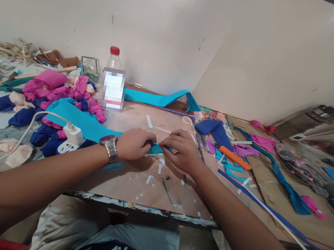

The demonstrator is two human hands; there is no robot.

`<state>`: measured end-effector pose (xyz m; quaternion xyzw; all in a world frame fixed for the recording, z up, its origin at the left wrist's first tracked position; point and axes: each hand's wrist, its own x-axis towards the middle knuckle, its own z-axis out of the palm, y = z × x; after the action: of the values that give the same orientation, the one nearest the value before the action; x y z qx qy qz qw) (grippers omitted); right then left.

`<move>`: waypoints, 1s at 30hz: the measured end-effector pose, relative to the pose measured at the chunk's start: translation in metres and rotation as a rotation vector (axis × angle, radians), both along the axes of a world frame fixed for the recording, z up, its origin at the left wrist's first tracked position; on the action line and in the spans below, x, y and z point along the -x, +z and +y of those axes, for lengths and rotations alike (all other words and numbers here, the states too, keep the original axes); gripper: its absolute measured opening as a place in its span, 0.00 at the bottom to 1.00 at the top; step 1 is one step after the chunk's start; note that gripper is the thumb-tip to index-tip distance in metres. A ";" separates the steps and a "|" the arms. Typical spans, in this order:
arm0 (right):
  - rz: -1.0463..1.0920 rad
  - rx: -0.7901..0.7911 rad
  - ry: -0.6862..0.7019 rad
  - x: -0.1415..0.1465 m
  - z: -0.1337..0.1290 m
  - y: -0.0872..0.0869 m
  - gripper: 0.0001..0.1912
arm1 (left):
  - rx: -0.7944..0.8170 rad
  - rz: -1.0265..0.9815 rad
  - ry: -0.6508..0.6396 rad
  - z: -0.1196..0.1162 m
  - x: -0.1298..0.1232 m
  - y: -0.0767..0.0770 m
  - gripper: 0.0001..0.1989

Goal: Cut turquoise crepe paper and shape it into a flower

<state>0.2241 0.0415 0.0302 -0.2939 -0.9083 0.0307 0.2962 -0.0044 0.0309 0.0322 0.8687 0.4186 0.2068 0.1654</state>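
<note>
A long turquoise fabric strip [89, 125] runs from the colourful cloth pile on the left to both of my hands over the middle of the table. My left hand [134, 143], with a silver watch on its wrist, is closed on the strip. Close to its right, my right hand [182, 151] pinches the strip's narrow end between thumb and fingers. A short bit of turquoise shows in the gap between the hands. The fingers partly hide the end of the strip.
Pink and blue cloth pieces [52, 87] and a white plug with its cable [73, 133] lie left. A red-capped bottle [113, 61] stands behind. An orange cutter [235, 157], fabric scraps and a white stick [281, 225] lie right. Paper bits lie near the hands.
</note>
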 end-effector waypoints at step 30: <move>0.573 0.991 -0.283 -0.002 0.017 -0.016 0.26 | -0.153 0.057 0.339 0.000 0.002 0.006 0.17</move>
<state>0.2258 0.0581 0.0140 -0.4955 -0.6213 0.4898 0.3585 -0.0061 0.0312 0.0379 0.8012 0.5467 0.2382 0.0499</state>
